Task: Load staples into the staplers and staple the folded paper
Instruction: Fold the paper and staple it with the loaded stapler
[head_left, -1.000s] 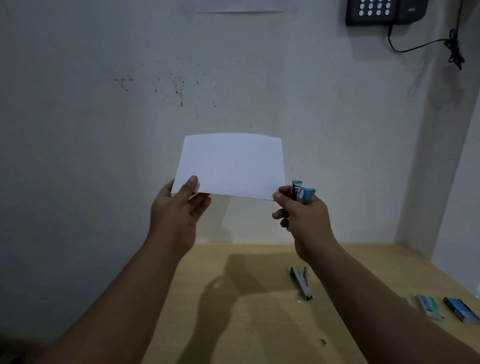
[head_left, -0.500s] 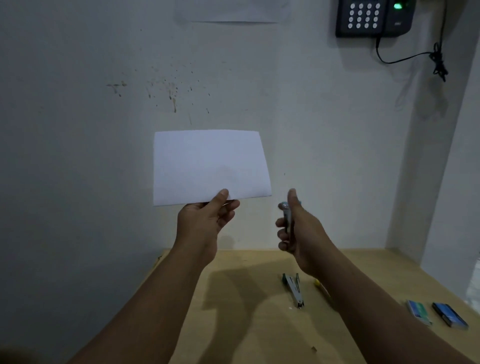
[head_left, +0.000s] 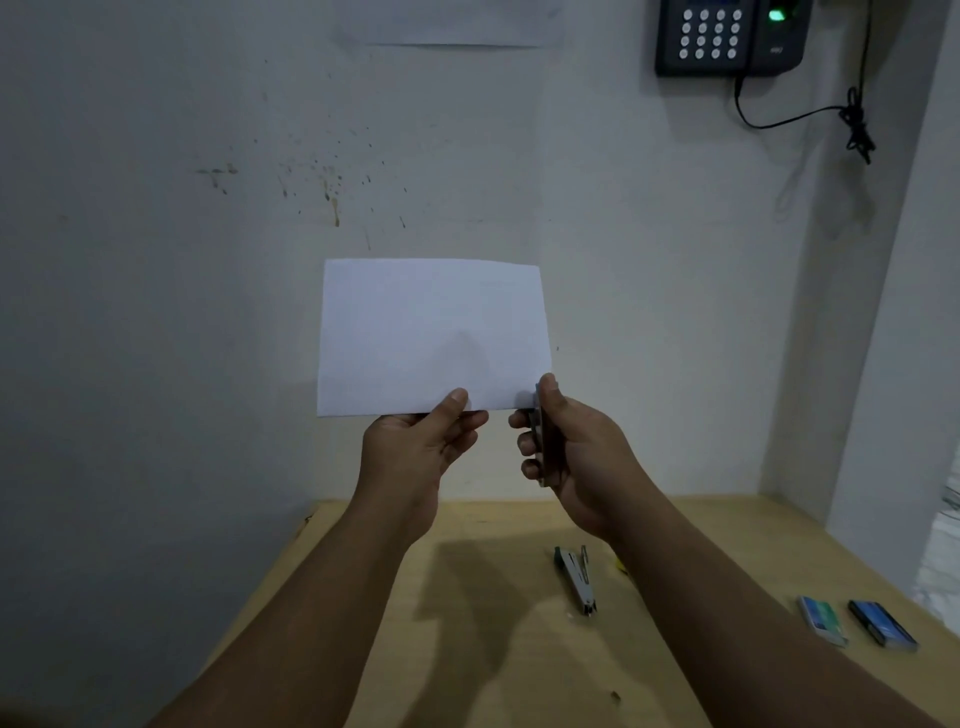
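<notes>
Paper (head_left: 434, 335) | left hand (head_left: 415, 449) pinches edge | right hand (head_left: 571, 452) grips stapler (head_left: 539, 441)

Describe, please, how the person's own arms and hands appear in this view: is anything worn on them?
Both arms are bare from the frame's bottom edge to the wrist: no sleeve shows on either. The left hand and the right hand wear no glove, and no ring, watch or bracelet can be made out in this dim light. No markings show.
</notes>
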